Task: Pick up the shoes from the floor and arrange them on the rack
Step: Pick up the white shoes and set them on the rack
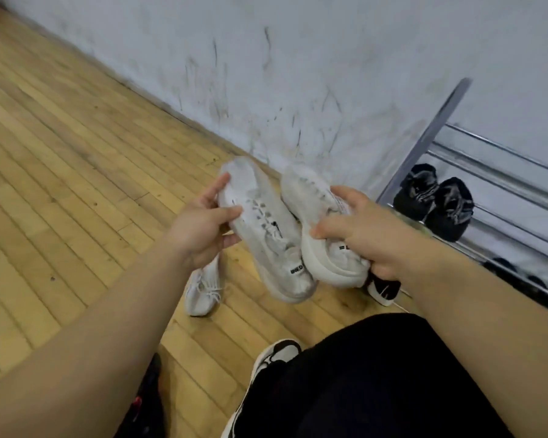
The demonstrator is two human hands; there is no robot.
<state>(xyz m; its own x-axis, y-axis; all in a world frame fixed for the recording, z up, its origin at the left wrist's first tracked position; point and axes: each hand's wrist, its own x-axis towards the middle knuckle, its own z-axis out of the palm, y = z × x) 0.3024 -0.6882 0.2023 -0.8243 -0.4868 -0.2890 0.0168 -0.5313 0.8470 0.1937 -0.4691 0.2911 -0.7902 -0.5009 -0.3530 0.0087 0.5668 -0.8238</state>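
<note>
I hold a pair of white sneakers in the air above the wooden floor. My left hand [203, 224] grips the left white sneaker [266, 222] by its side, thumb over the laces. My right hand [361, 229] grips the right white sneaker [320, 222], which is tilted with its sole edge showing. The metal shoe rack [487, 172] stands at the right against the wall, with a pair of black fuzzy shoes [434, 203] on one shelf. Another white sneaker [203, 289] lies on the floor below my left hand. A black shoe [385, 289] lies under my right hand, partly hidden.
A scuffed white wall [298, 74] runs behind the shoes. Dark shoes [525, 282] sit on a lower rack shelf. My own black-and-white shoe [276, 355] and black-clad leg [377, 380] fill the bottom. A dark shoe [146, 403] with red lies at the bottom left.
</note>
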